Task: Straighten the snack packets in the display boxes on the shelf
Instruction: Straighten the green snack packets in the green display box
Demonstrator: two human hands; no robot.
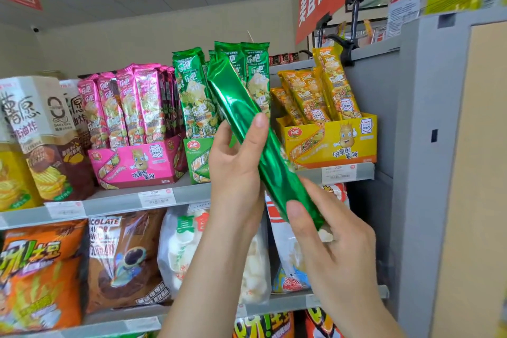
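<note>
1. The green packet (236,99) was out of its box. It was held slantwise in front of the green box (198,162) on the shelf (109,203), plain foil side toward the camera.
2. The left hand (236,167) gripped its middle, thumb on the foil and fingers behind. The right hand (337,250) pinched the lower end.
3. The packet probably needed turning so that its printed face matched the upright packets (189,90) in that box.
4. The lower end should enter first, with the left hand steering the top upright.
5. Light pressure was advisable, since the foil looked slippery and the contents were likely brittle.
6. The pink box (137,164) and the yellow box (332,143) stood just beside the green box, so knocking their packets was a risk.
</note>
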